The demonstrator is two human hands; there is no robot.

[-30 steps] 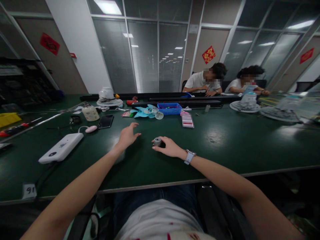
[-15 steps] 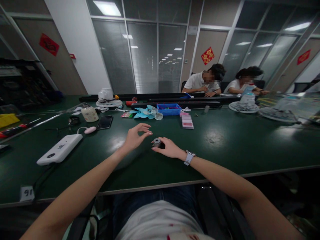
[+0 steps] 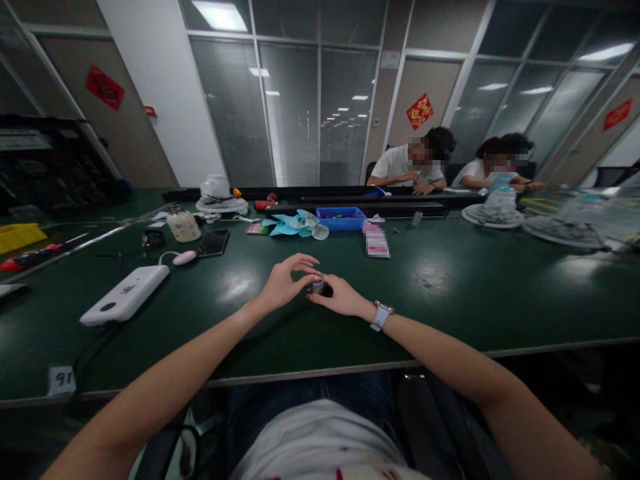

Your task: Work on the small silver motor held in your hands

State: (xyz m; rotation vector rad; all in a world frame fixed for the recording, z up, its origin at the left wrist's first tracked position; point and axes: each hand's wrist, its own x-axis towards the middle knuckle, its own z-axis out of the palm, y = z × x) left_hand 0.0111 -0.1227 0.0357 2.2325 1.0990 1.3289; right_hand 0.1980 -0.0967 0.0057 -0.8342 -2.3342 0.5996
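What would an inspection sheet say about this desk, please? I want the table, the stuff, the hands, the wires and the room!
Surface: green table, shiny patches.
Job's things: small grey cylinder, looks upright, partly hidden.
Clutter: bottle, phone, light blue fan blades and blue tray, farther back.
Hands: right hand grips the small grey cylinder; left hand is at its top, contact unclear.
Cables: dark cable by the white device; white cord towards a pink object.
Surroundings: two people opposite, red door signs.

Looks like a workshop in an office from here; green worktop (image 3: 480,293) with fan blades (image 3: 289,225); glass partitions (image 3: 291,120) far behind.
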